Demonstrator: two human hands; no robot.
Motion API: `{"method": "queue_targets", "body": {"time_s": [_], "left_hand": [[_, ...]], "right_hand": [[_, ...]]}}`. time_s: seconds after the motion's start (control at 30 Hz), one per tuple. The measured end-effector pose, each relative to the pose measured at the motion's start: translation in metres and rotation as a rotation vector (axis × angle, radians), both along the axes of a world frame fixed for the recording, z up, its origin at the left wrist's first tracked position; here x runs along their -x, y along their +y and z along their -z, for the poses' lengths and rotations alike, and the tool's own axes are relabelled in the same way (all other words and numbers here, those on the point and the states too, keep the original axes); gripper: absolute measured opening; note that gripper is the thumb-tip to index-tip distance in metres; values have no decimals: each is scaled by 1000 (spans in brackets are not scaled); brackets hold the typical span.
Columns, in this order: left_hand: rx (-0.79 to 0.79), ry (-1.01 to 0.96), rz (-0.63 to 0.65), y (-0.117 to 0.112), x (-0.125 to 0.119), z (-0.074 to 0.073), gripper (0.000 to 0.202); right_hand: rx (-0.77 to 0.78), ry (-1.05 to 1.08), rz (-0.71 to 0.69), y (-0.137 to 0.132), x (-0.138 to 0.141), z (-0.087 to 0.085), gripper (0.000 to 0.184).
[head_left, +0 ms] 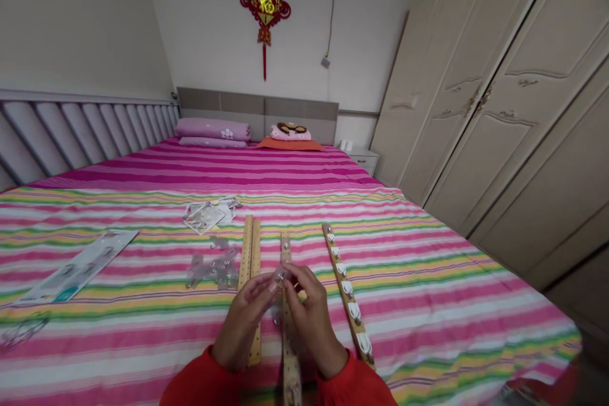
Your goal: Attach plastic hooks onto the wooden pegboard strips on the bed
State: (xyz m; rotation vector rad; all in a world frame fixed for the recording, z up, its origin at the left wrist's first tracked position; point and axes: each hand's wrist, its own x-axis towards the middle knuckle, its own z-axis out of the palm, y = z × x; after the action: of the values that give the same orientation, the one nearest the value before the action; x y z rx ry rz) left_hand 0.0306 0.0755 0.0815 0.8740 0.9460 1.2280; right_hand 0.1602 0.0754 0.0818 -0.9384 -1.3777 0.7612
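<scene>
Clear, shiny plastic, or something much like it, makes up the small piece (280,275) held at the centre, between the fingertips of two bare hands and just above a narrow wooden strip (287,336) on a striped bedspread (423,311); the left hand (250,306) pinches it, thumb and finger clamped on its near side; the right hand (310,302) bends in from the other side, its fingertips at the piece, though whether they are clamped on it cannot be told; the piece is probably very light and fairly stiff, slick on its faces and easy to drop, so a fingertip pinch at its edges seems the surest hold, with gentle pressure in case it is thin and brittle; the wooden strip looks rigid and light, best steadied by its long edges; to the left lie two bare wooden strips (245,250) and a loose heap of clear pieces (219,268); to the right, another strip (349,301) carries a row of white loops (353,311).
</scene>
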Motion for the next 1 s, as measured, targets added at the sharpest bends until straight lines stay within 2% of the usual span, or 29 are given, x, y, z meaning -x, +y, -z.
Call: {"method": "queue_targets", "body": {"time_s": [0.07, 0.13, 0.2, 0.3, 0.43, 0.57, 0.77, 0.9, 1.0], "left_hand": [[-4, -76, 50, -1, -1, -5, 42], [2, -96, 64, -1, -2, -7, 41], [14, -59, 37, 1, -2, -7, 42], [-1, 60, 10, 8, 1, -5, 41], [-58, 227, 21, 26, 4, -6, 42], [-72, 281, 76, 51, 4, -7, 42], [-3, 205, 57, 104, -5, -10, 38], [-10, 214, -29, 145, -12, -11, 30], [-59, 314, -71, 172, -16, -4, 22]], "right_hand": [[-153, -221, -26, -5, -1, -6, 36], [-184, -264, -34, -6, -2, -11, 36], [-96, -150, 6, -2, -2, -12, 30], [110, 129, 30, 12, -4, -8, 23], [280, 335, -70, 35, -8, 1, 24], [359, 391, -131, 58, -9, 9, 28], [387, 519, -77, 106, -10, 13, 42], [320, 486, -42, 149, -15, 10, 35], [309, 415, -14, 177, -18, 16, 28]]}}
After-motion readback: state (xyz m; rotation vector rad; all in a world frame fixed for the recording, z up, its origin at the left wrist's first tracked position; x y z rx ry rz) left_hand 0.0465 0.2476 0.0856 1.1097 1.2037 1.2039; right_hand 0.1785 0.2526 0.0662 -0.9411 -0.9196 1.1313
